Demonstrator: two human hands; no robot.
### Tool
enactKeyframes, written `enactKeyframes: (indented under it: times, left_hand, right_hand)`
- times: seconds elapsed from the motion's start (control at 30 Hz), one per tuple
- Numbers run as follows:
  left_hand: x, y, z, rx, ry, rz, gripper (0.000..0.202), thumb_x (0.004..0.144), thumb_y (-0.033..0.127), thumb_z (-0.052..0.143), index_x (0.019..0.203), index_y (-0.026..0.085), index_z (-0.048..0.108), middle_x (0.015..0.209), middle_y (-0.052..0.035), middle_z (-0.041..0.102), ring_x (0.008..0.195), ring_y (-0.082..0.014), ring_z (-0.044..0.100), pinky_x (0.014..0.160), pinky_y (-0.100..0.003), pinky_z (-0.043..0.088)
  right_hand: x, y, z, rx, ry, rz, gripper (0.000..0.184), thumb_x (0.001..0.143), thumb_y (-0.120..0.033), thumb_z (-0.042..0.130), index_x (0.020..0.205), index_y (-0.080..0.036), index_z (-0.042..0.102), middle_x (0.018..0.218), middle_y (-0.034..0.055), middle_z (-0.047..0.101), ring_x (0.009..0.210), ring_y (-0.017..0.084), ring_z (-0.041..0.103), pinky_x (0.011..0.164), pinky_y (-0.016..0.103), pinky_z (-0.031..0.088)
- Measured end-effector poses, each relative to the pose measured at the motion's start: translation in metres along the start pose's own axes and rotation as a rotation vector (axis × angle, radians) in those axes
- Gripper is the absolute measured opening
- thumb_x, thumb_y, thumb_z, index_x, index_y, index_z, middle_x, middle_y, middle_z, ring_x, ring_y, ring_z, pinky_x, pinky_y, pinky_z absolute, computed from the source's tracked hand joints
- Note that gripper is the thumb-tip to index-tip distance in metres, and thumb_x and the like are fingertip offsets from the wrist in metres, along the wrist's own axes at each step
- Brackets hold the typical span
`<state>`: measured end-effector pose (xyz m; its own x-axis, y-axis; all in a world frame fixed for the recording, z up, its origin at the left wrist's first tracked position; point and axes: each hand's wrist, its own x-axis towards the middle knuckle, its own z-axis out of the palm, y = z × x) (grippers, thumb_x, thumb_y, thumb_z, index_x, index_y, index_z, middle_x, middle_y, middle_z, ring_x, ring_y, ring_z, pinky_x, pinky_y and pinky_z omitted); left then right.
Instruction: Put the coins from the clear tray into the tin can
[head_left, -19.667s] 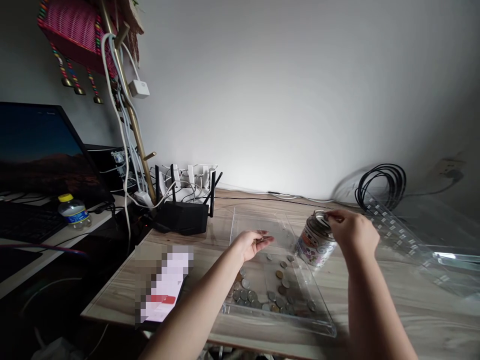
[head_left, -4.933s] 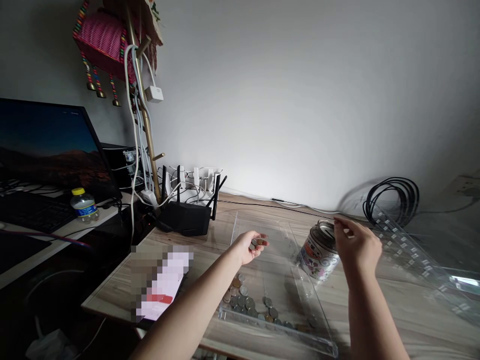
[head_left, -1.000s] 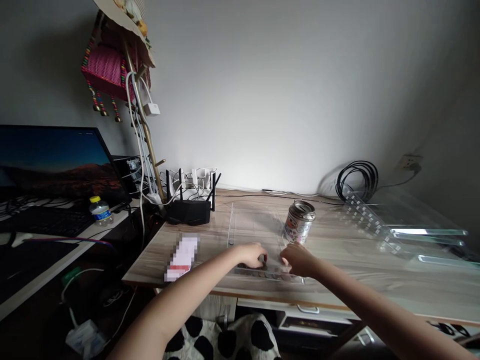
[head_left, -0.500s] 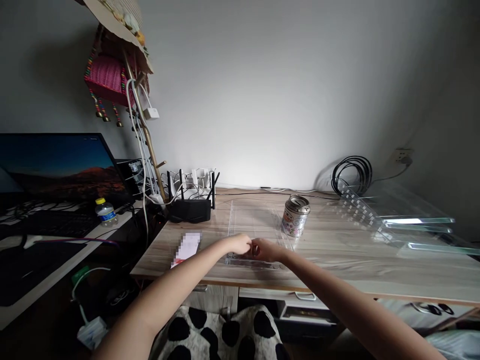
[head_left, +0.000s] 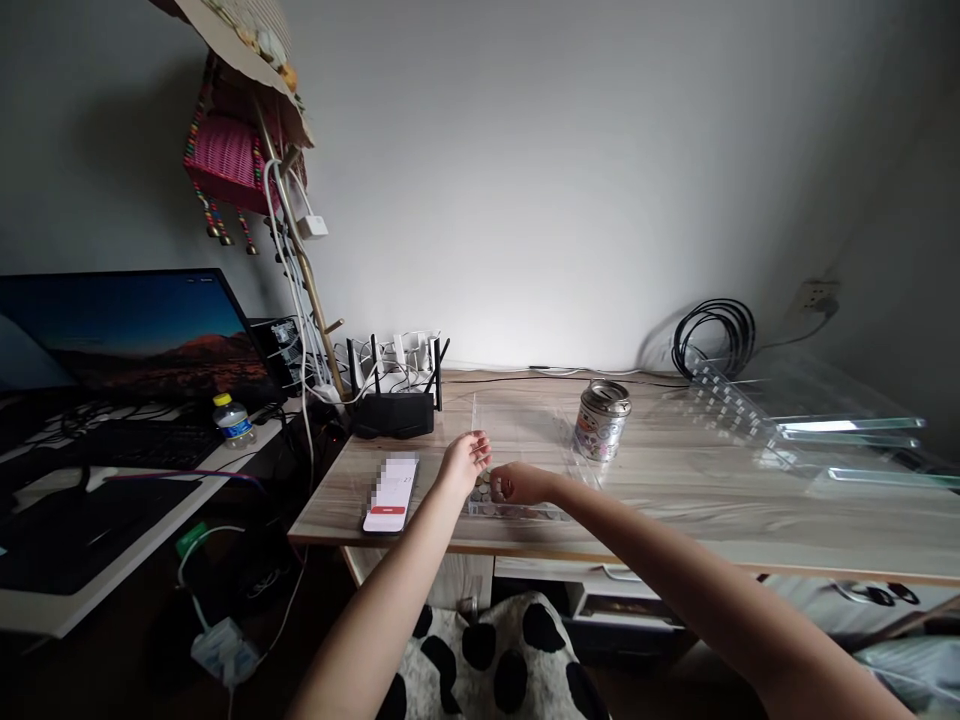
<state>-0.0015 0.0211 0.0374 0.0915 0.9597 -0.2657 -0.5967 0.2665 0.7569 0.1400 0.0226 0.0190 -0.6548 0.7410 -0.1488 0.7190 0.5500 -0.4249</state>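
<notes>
A clear tray (head_left: 525, 430) lies on the wooden desk, with several coins (head_left: 482, 493) heaped at its near end. My left hand (head_left: 466, 460) hovers over the tray's near left corner. It is cupped, with the fingers apart and pointing up; I cannot see whether coins lie in it. My right hand (head_left: 517, 484) rests low in the tray beside the coins. Its fingers are pinched together, and what they hold is too small to make out. A printed tin can (head_left: 602, 421) with a slotted lid stands upright just right of the tray, apart from both hands.
A phone (head_left: 391, 493) lies left of the tray near the desk edge. A black router (head_left: 394, 411) and a power strip sit at the back left. A monitor (head_left: 127, 330) and a bottle (head_left: 234, 421) are on the side desk. A coiled cable (head_left: 712, 337) and clear acrylic pieces (head_left: 817, 425) lie to the right.
Half a second ago both hands met at the tray's near end. My left hand has since lifted and opened upward; my right hand stays by the coins. The view has shifted slightly.
</notes>
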Motion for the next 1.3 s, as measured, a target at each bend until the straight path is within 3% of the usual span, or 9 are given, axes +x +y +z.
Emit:
enactKeyframes:
  times: [0.13, 0.33, 0.53, 0.8, 0.9, 0.97, 1.1, 1.2, 1.3]
  left_hand:
    - [-0.002, 0.000, 0.003, -0.049, -0.017, -0.005, 0.009, 0.071, 0.012, 0.045, 0.077, 0.013, 0.052, 0.070, -0.0030, 0.055, 0.058, -0.0073, 0.053, 0.060, -0.022, 0.043]
    - [-0.005, 0.002, 0.000, -0.089, -0.014, -0.032, 0.008, 0.071, 0.011, 0.046, 0.076, 0.012, 0.052, 0.068, -0.0034, 0.055, 0.057, -0.0074, 0.053, 0.059, -0.021, 0.043]
    - [-0.003, 0.001, 0.000, -0.109, -0.010, -0.027, 0.010, 0.070, 0.011, 0.046, 0.077, 0.011, 0.053, 0.068, -0.0037, 0.055, 0.055, -0.0079, 0.053, 0.057, -0.022, 0.043]
    - [0.003, 0.002, 0.002, -0.136, -0.018, -0.049, 0.010, 0.070, 0.011, 0.046, 0.077, 0.011, 0.053, 0.068, -0.0040, 0.054, 0.056, -0.0085, 0.053, 0.058, -0.023, 0.042]
    - [0.004, 0.001, 0.001, -0.172, 0.031, -0.015, 0.010, 0.071, 0.010, 0.045, 0.077, 0.011, 0.053, 0.070, -0.0049, 0.055, 0.059, -0.0087, 0.054, 0.060, -0.022, 0.042]
    - [0.003, -0.001, 0.001, -0.208, 0.086, 0.009, 0.012, 0.073, 0.012, 0.044, 0.079, 0.011, 0.054, 0.073, -0.0054, 0.055, 0.060, -0.0091, 0.054, 0.058, -0.022, 0.042]
    - [0.000, -0.009, 0.004, -0.337, 0.019, -0.169, 0.019, 0.079, 0.022, 0.037, 0.077, 0.011, 0.052, 0.069, -0.0077, 0.054, 0.058, -0.0136, 0.054, 0.054, -0.027, 0.044]
    - [-0.004, -0.013, 0.009, -0.492, -0.024, -0.181, 0.018, 0.080, 0.017, 0.036, 0.074, 0.010, 0.051, 0.062, -0.0058, 0.051, 0.059, -0.0132, 0.055, 0.055, -0.026, 0.046]
    - [-0.008, -0.013, 0.009, -0.527, -0.016, -0.187, 0.012, 0.078, 0.011, 0.039, 0.072, 0.011, 0.049, 0.050, 0.0013, 0.044, 0.044, -0.0064, 0.047, 0.043, -0.017, 0.040]
  right_hand:
    - [0.000, -0.001, -0.002, -0.034, -0.031, -0.012, 0.008, 0.057, -0.016, 0.060, 0.064, -0.014, 0.063, 0.060, 0.0003, 0.060, 0.054, 0.009, 0.048, 0.053, 0.020, 0.035]
    - [0.004, -0.005, 0.000, -0.057, 0.012, -0.075, 0.050, 0.058, -0.022, 0.062, 0.107, -0.018, 0.055, 0.073, 0.0004, 0.061, 0.056, 0.009, 0.048, 0.054, 0.020, 0.035]
    - [0.024, -0.012, 0.004, -0.085, -0.045, -0.176, 0.014, 0.055, -0.016, 0.064, 0.068, -0.013, 0.063, 0.066, 0.0013, 0.060, 0.056, 0.008, 0.045, 0.054, 0.020, 0.035]
    - [0.028, -0.012, 0.006, -0.064, -0.046, -0.175, 0.007, 0.052, -0.012, 0.063, 0.058, -0.012, 0.060, 0.057, -0.0011, 0.058, 0.051, 0.007, 0.044, 0.049, 0.018, 0.033]
    - [0.024, -0.011, -0.005, -0.045, 0.021, -0.128, 0.005, 0.052, -0.015, 0.062, 0.054, -0.012, 0.059, 0.053, -0.0017, 0.057, 0.047, 0.007, 0.044, 0.045, 0.018, 0.032]
    - [0.021, -0.010, -0.020, -0.037, 0.136, -0.075, 0.008, 0.057, -0.019, 0.059, 0.060, -0.012, 0.061, 0.057, 0.0006, 0.059, 0.050, 0.009, 0.047, 0.047, 0.019, 0.032]
    - [0.014, -0.011, -0.056, -0.001, 0.316, -0.007, 0.022, 0.067, -0.025, 0.053, 0.083, -0.013, 0.062, 0.072, 0.0042, 0.063, 0.059, 0.011, 0.052, 0.051, 0.020, 0.035]
    - [0.004, -0.008, -0.068, -0.032, 0.325, 0.037, 0.026, 0.068, -0.024, 0.052, 0.091, -0.018, 0.060, 0.078, 0.0029, 0.064, 0.062, 0.011, 0.054, 0.054, 0.020, 0.037]
    - [-0.012, 0.003, -0.056, -0.114, 0.236, 0.116, 0.018, 0.059, -0.020, 0.060, 0.077, -0.017, 0.063, 0.068, 0.0025, 0.064, 0.058, 0.012, 0.054, 0.053, 0.021, 0.036]
